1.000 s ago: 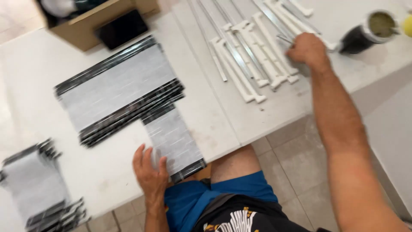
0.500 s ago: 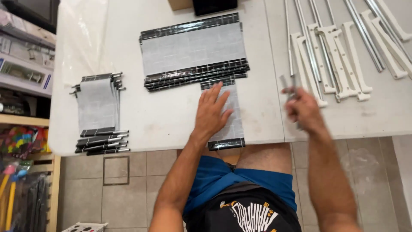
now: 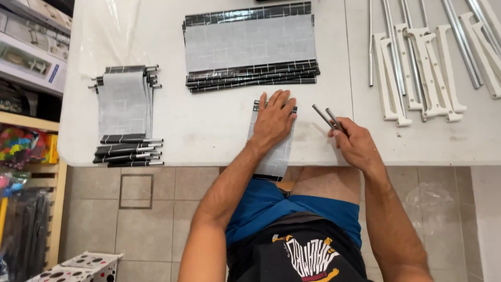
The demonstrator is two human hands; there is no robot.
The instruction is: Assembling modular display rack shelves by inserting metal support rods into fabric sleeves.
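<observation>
Pressing flat at frame centre, the left hand [image 3: 273, 121] pins a grey fabric panel [image 3: 272, 151] overhanging the white table [image 3: 209, 130] edge; the right hand [image 3: 355, 142] grips two thin metal rods [image 3: 326, 118]. The panel could slide off if pressure eases.

You are working in a small assembly workshop or shop back room. A white folding table [image 3: 209, 136] carries stacked grey fabric panels with black edging [image 3: 250, 47], a smaller stack of the same [image 3: 125, 115], white plastic brackets [image 3: 417, 73] and metal rods [image 3: 459, 36]. Boxed stock fills wooden shelving [image 3: 31, 68] beside a tiled floor [image 3: 156, 209].
</observation>
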